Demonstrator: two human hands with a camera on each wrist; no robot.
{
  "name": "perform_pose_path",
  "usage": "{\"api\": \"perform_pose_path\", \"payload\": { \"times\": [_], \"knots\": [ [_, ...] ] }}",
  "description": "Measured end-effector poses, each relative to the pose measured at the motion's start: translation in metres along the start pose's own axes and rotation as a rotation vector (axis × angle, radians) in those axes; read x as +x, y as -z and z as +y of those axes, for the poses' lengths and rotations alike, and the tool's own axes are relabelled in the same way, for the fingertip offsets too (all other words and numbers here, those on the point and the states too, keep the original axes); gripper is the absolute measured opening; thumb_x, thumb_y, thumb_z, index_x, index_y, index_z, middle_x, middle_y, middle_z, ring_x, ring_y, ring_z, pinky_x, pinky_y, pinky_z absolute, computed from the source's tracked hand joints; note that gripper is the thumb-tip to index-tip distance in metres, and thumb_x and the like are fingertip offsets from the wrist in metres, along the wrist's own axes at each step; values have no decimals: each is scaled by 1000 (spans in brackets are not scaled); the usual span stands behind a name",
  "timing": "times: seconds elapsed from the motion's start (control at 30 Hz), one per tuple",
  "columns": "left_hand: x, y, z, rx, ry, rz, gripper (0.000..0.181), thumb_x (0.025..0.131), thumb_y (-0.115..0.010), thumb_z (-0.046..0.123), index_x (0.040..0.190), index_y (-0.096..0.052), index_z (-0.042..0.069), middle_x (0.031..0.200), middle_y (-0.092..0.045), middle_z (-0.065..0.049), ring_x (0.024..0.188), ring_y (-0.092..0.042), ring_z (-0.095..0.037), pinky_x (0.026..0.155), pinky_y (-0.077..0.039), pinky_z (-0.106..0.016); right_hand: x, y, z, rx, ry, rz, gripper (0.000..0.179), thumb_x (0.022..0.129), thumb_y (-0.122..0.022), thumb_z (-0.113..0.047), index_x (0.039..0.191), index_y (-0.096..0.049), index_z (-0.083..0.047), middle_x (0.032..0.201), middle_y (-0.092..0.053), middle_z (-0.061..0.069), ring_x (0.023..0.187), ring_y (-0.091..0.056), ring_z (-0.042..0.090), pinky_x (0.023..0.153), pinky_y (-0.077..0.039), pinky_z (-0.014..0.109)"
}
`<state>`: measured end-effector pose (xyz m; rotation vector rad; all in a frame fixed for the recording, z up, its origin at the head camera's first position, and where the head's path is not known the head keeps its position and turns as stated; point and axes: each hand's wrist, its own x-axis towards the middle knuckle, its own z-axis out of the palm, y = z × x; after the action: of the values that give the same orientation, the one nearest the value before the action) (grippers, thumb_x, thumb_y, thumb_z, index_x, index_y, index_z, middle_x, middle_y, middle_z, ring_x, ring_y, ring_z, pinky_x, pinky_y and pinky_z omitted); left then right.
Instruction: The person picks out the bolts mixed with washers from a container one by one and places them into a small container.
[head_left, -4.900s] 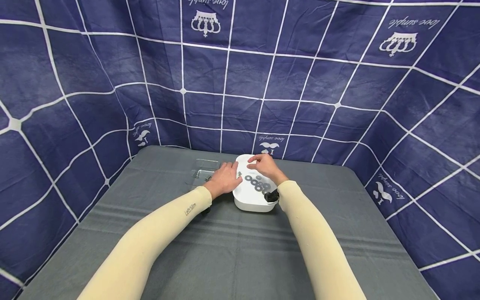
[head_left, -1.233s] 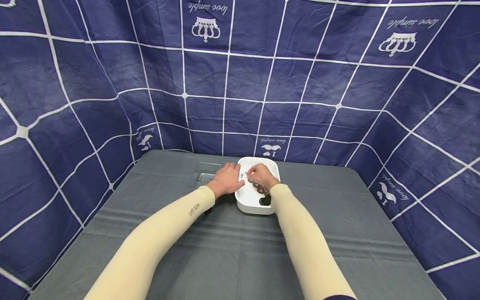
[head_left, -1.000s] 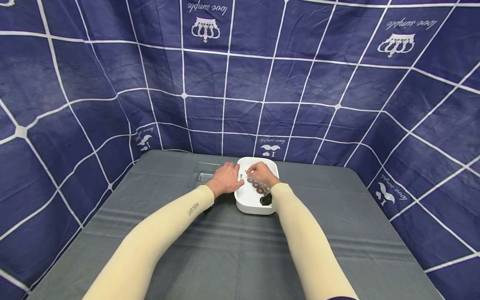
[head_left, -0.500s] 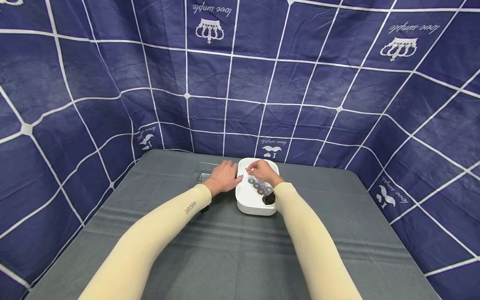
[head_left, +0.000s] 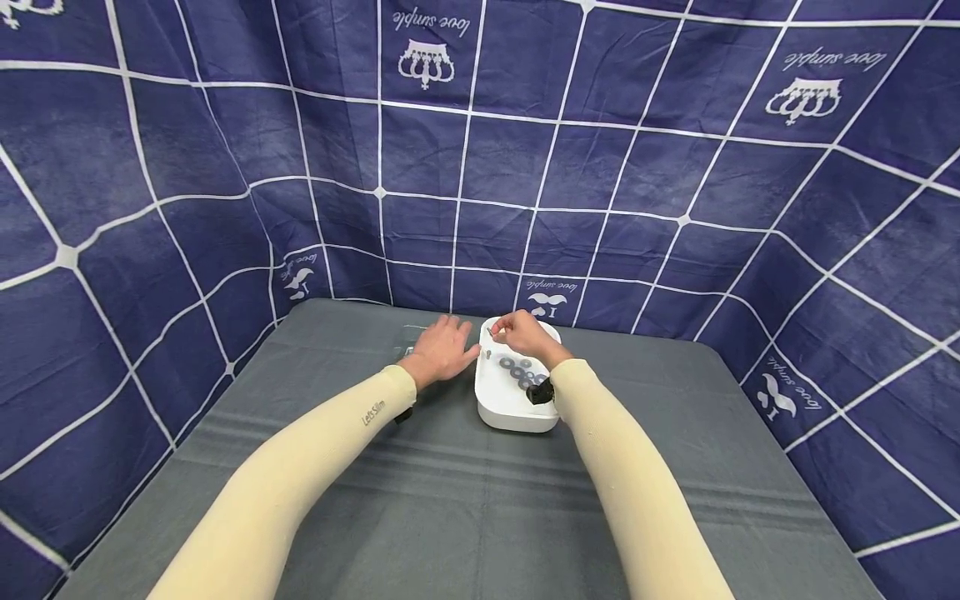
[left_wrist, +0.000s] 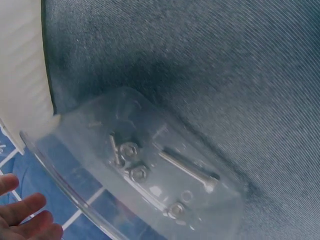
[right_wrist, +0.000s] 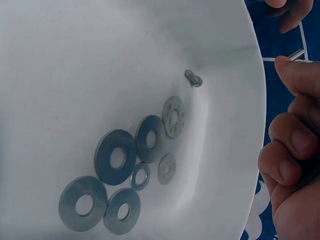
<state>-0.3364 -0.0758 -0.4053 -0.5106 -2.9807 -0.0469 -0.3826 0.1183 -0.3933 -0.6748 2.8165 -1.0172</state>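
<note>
My right hand (head_left: pixel 523 332) is over the far part of a white tray (head_left: pixel 495 407), pinching a small silver bolt (right_wrist: pixel 298 54) between thumb and index finger. Only part of its shank shows. In the right wrist view the tray holds several flat washers (right_wrist: pixel 115 156) of different sizes and one short bolt (right_wrist: pixel 193 78). My left hand (head_left: pixel 442 347) has its fingers spread beside the tray's left rim, above a clear plastic box (left_wrist: pixel 75 195). Inside that box lie a long bolt (left_wrist: pixel 187 170), a shorter one (left_wrist: pixel 116 150) and a few nuts (left_wrist: pixel 138 173).
A grey cloth (head_left: pixel 480 517) covers the table. Behind and on both sides hangs a blue curtain (head_left: pixel 600 150) with white grid lines. Black wrist gear (head_left: pixel 540 392) hangs below the right wrist, over the near end of the tray.
The right hand has risen away from the tray floor with the bolt, uncovering more washers. My left hand has shifted left, off the tray's rim and over the clear box.
</note>
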Motion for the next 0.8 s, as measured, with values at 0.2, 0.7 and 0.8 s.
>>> {"api": "perform_pose_path", "payload": {
  "times": [0.2, 0.7, 0.8],
  "knots": [
    [-6, 4, -7, 7, 9, 17, 61, 103, -42, 51, 144, -51, 7, 137, -52, -20, 131, -48, -35, 107, -45, -50, 3, 0, -8, 0, 25, -12, 12, 92, -67, -9, 100, -75, -3, 65, -44, -3, 60, -40, 12, 58, -35, 25],
    [-18, 4, -33, 14, 37, 32, 61, 102, -44, 49, 144, -51, 6, 137, -53, -20, 131, -49, -34, 107, -45, -50, 19, -8, -33, -16, 87, -33, 14, 90, -68, -8, 100, -75, -1, 69, -54, -3, 66, -46, 12, 63, -39, 24],
    [-19, 3, -38, 15, 48, 25, 61, 102, -45, 49, 145, -50, 6, 137, -52, -20, 131, -48, -34, 108, -44, -49, 20, -10, -39, -26, 80, -44, 17, 91, -67, -10, 103, -74, 0, 73, -57, -2, 68, -48, 12, 64, -40, 24]
  ]
}}
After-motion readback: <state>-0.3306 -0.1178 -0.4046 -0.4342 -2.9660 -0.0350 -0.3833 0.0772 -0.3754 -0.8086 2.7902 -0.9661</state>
